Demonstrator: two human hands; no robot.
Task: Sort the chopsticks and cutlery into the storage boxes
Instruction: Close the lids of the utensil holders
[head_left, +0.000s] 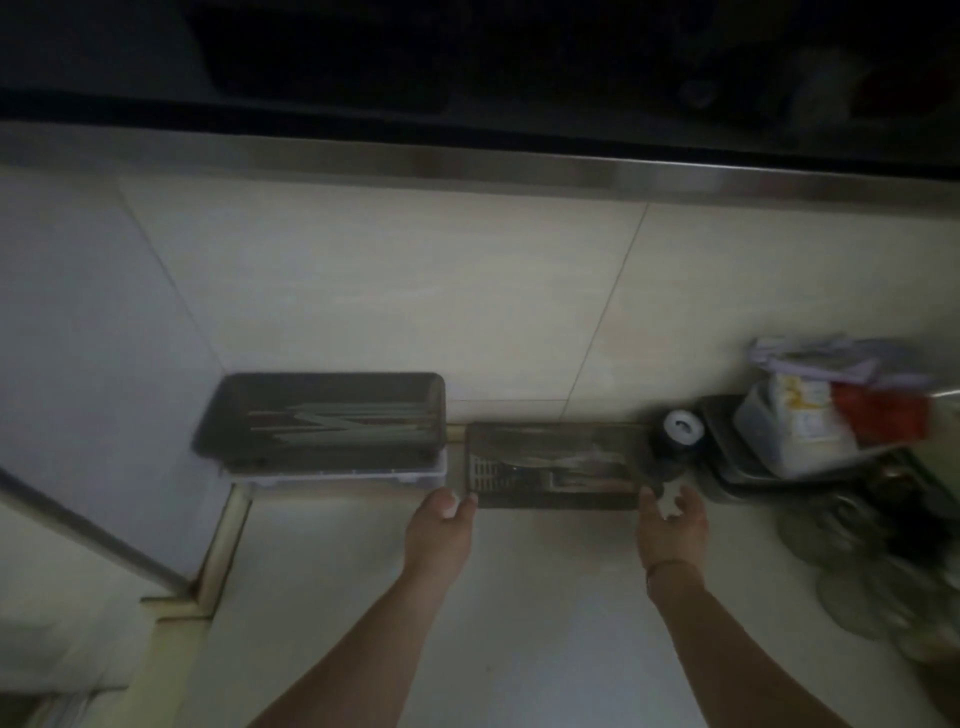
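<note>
Your two storage boxes sit side by side on the pale countertop (519, 623), against the tiled wall (415, 291). The left box (319, 421) is dark, shallow and open-topped, set on a clear base, and it holds a bundle of chopsticks (353, 423) lying lengthwise, pale ones crossing darker ones. The right box (556, 465) is lower and nearer to you, with a slotted grid showing at its left end and some metal cutlery (566, 465) lying inside; the blur keeps you from telling the pieces apart. Your left hand (444, 512) reaches to the near left corner of the right box, fingertips at its edge, in the gap between the two boxes; the fingers look slightly curled, but you cannot tell from this view whether they grip the rim or only touch it. Your right hand (672, 512) is at the near right corner of the same box, fingers spread and relaxed, with something small and white showing between them that is too blurred to identify; a thin band circles that wrist. Just beside the right box stands a dark round jar with a white top (678, 436). Further right, a dark tray (737, 467) carries a pale plastic container (795, 431), a red package (883, 415) and crumpled cloth (831, 358), with stacked glass lids or dishes (857, 587) in front of it.
</note>
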